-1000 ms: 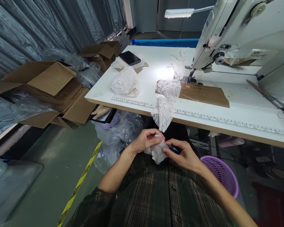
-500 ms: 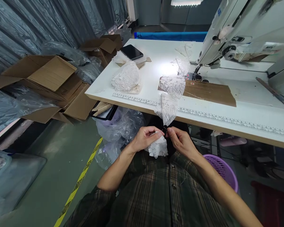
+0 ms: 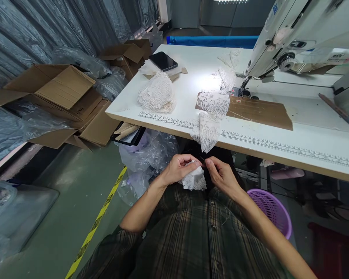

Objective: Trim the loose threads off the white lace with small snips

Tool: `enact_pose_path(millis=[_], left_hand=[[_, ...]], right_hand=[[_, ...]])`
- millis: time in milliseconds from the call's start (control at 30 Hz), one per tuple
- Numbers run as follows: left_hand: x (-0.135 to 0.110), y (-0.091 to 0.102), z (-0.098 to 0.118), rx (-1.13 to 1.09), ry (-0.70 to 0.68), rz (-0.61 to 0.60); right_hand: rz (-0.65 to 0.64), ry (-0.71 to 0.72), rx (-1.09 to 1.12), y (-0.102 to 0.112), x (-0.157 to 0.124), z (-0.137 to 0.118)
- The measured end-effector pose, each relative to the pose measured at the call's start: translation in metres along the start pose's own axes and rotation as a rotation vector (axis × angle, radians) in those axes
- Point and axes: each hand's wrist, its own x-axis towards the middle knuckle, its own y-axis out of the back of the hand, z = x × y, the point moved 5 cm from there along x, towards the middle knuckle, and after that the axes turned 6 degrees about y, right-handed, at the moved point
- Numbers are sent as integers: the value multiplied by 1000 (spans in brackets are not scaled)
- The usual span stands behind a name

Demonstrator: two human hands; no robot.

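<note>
My left hand (image 3: 177, 169) pinches a small piece of white lace (image 3: 195, 179) in front of my shirt, below the table edge. Close beside it, my right hand (image 3: 223, 175) is closed, thumb against fingers, around something thin and dark at the fingertips, too small to make out. Just above my hands, a chain of white lace pieces (image 3: 209, 133) hangs over the table's front edge. It runs back across the tabletop to the presser foot of the sewing machine (image 3: 244, 83).
A stack of lace pieces (image 3: 157, 95) lies on the left of the white table (image 3: 189, 66), near a black phone (image 3: 163, 61). Brown cardboard (image 3: 258, 112) lies by the machine. A purple basket (image 3: 272, 211) stands below at right; open cardboard boxes (image 3: 66, 91) are at left.
The lace in my left hand has shifted slightly at its lower edge. My fingertips stay close together. The whole view has tilted a little.
</note>
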Motion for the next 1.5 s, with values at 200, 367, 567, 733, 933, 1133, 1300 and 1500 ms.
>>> enact_pose_path(millis=[200, 367, 567, 733, 933, 1133, 1300, 1500], left_hand=[[0, -2, -3, 13, 29, -16], [-1, -3, -3, 49, 50, -41], [6, 1, -14, 165, -9, -20], [21, 11, -30, 679, -242, 173], [26, 16, -45, 905, -287, 223], [24, 14, -24, 295, -227, 8], [24, 7, -9, -351, -110, -265], [19, 11, 4, -200, -25, -172]], right_hand=[[-156, -107, 213, -16, -12, 10], [-69, -117, 240, -9, -9, 9], [-66, -97, 254, -14, -10, 8], [285, -124, 155, 6, -4, 15], [353, -115, 236, 21, 17, 3], [302, -29, 253, 11, 16, -5], [-29, 110, 219, -6, -9, -25], [-394, 237, 148, -19, -37, -35]])
